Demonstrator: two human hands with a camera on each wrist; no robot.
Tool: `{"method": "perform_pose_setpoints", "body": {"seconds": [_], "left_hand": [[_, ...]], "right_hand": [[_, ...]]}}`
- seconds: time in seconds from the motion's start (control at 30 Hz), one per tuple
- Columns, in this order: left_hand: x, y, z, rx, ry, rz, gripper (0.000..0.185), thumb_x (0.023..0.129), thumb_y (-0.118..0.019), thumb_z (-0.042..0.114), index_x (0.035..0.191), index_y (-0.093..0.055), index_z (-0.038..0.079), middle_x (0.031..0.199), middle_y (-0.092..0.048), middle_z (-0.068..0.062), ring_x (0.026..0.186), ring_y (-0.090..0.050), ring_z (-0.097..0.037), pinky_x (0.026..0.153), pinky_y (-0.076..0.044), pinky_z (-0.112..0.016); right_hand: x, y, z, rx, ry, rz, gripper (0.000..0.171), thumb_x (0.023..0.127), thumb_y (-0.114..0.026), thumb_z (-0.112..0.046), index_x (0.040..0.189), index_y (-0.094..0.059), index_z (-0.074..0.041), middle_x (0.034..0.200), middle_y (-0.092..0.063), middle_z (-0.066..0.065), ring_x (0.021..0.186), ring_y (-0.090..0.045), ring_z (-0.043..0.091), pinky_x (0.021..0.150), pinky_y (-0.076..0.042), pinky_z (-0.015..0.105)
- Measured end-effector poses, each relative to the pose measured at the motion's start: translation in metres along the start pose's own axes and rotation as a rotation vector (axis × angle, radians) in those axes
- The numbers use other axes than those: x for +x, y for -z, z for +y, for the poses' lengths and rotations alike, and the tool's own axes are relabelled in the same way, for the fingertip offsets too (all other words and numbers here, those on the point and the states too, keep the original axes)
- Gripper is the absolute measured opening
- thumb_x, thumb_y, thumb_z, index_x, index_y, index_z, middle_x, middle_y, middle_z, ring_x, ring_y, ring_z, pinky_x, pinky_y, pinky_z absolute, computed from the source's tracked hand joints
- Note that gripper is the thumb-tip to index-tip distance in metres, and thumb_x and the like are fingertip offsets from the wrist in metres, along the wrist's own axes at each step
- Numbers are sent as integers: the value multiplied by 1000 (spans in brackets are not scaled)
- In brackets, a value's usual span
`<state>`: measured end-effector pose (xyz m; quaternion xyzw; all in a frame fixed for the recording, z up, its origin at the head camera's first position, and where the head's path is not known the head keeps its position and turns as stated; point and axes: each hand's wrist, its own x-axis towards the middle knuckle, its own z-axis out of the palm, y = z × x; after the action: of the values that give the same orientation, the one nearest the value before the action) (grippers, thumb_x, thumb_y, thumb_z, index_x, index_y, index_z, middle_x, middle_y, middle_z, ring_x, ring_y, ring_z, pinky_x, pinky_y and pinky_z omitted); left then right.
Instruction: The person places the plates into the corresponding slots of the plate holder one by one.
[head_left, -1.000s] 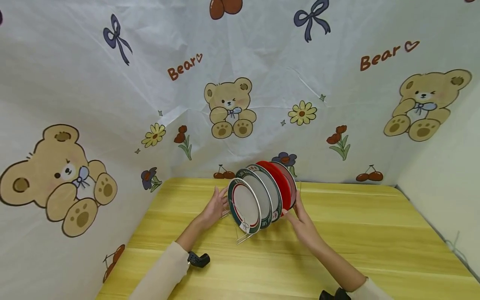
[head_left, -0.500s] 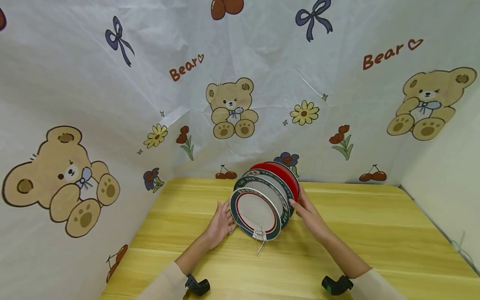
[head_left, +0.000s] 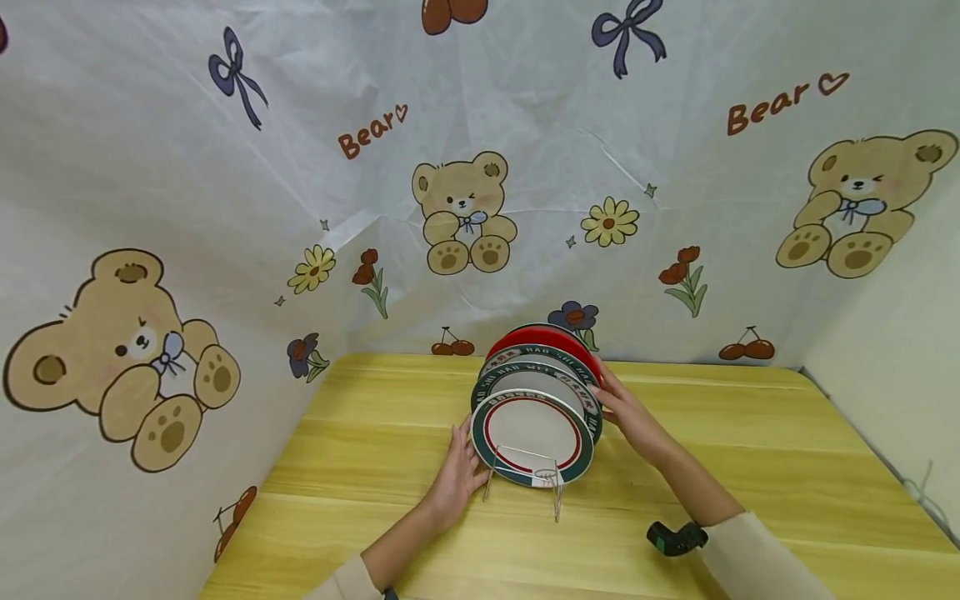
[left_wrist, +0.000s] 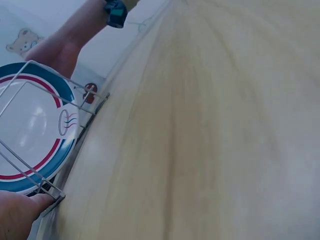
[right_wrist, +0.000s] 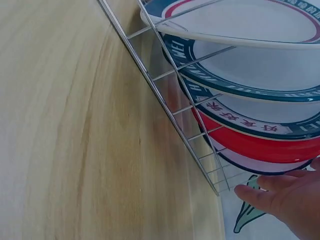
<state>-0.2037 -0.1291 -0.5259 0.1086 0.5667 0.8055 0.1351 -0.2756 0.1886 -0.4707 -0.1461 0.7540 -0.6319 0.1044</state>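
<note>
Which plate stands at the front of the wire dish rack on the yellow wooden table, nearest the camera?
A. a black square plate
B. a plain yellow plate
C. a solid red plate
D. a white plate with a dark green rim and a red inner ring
D: in the head view the front slot of the wire dish rack holds the white plate with a dark green rim and a red inner ring; the red plate stands farther back.

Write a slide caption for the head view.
Both hands, left and right, touch a wire rack of upright plates on a wooden table.
</note>
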Motion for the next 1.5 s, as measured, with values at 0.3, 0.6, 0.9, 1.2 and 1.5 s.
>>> {"method": "perform_pose_setpoints", "body": {"seconds": [0.3, 0.6, 0.9, 1.2, 1.5], "left_hand": [[2, -1, -7, 70, -29, 124, 69, 109, -12, 57, 164, 5, 18, 167, -12, -22, 153, -13, -39, 122, -26, -59], [25, 6, -9, 15, -49, 126, 79, 106, -16, 65, 164, 1, 14, 167, -14, -23, 153, -14, -38, 125, -19, -55], [22, -5, -9, 10, 4, 86, 85, 105, -13, 65, 162, 8, 5, 169, 3, -17, 154, 3, -37, 126, -2, -56], [15, -15, -7, 17, 19, 96, 83, 106, -12, 64, 162, 11, 8, 169, 5, -15, 154, 5, -36, 127, -1, -56], [10, -21, -6, 32, 7, 104, 83, 106, -12, 65, 162, 10, 7, 169, 2, -17, 154, 2, -37, 127, -2, -54]], "right_hand": [[-27, -26, -21, 43, -125, 160, 82, 109, -43, -44, 162, 15, -22, 169, 2, 19, 155, -5, 39, 123, -22, 62], [-58, -65, -17, -58, -42, 242, 73, 111, -29, -49, 162, 13, -19, 170, 8, 12, 155, 2, 35, 122, -19, 61], [-61, -77, -6, -96, -4, 229, 70, 112, -28, -46, 162, 16, -24, 170, 11, 12, 153, -3, 43, 114, -32, 66], [-55, -68, -7, -71, -58, 193, 71, 110, -27, -52, 162, 16, -28, 170, 10, 12, 153, -11, 44, 113, -37, 62], [-51, -61, -5, -8, -62, 151, 68, 111, -26, -50, 161, 16, -34, 170, 12, 10, 152, -15, 45, 116, -32, 63]]}}
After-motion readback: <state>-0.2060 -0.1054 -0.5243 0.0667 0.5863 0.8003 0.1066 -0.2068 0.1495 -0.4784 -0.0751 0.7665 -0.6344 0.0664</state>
